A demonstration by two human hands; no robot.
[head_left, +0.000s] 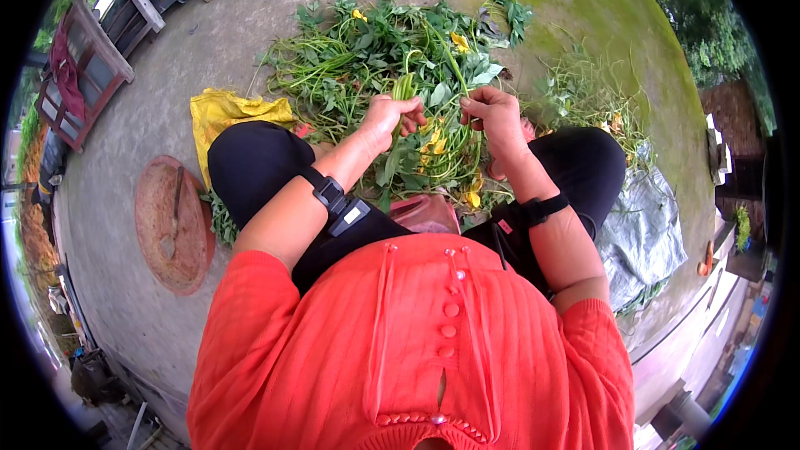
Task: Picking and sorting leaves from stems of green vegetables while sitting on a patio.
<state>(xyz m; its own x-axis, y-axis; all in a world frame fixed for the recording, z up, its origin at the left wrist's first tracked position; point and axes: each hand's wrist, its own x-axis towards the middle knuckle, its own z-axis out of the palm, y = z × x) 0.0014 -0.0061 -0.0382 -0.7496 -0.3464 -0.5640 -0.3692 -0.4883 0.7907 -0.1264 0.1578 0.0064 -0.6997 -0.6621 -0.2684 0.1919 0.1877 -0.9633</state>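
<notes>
The hands are held apart above a heap of greens: a bunch of stems is gripped in the left hand, and a single stalk is pinched between thumb and fingers of the right hand. At left, a stick-like tool is contained in a round reddish basin. A pink bag is seen between the legs, its contents indiscernible; a yellow sack is spread beside the left knee.
</notes>
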